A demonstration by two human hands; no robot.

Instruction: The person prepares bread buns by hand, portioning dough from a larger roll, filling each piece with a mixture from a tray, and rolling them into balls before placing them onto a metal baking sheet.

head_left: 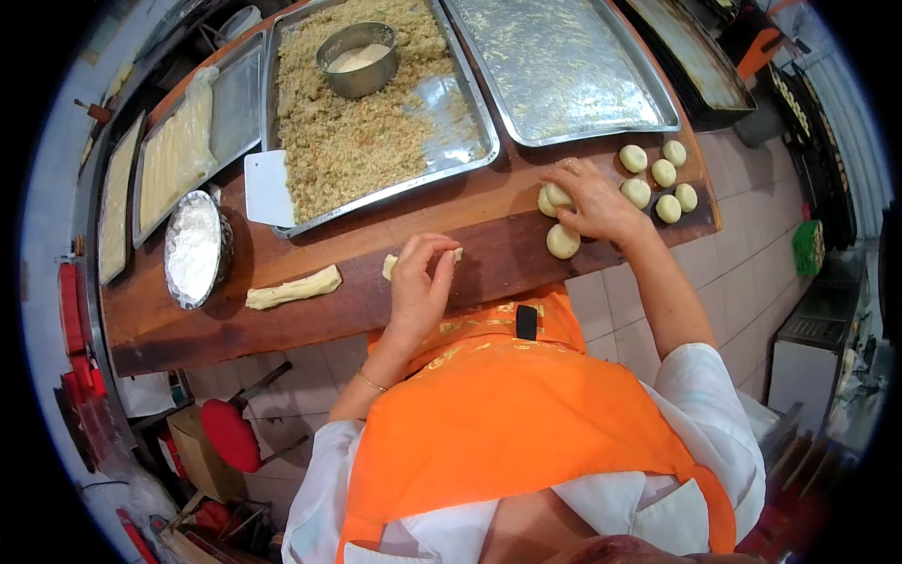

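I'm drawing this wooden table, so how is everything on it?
Left hand: curled over a short dough piece
Right hand: fingers on a dough ball
Other dough balls: round, uncovered
Dough strip: uncovered
Bowl: full of white powder
Crumbly mixture: loose, spread in a metal tray
Round metal container: upright on that mixture
Pale dough: partly under plastic
Shiny tray: streaked

Glossy brown wood right across the table (pixel 512 263)! Upper right, a tray (pixel 568 75) of shiny, smeared metal; upper centre, rough, crumbly filling (pixel 366 141) around a smooth metal ring (pixel 366 83). Left, matt white powder (pixel 194 244). Right of centre, a smooth dough ball (pixel 563 242), softly matt. Below, matt orange cloth: the apron (pixel 498 414).
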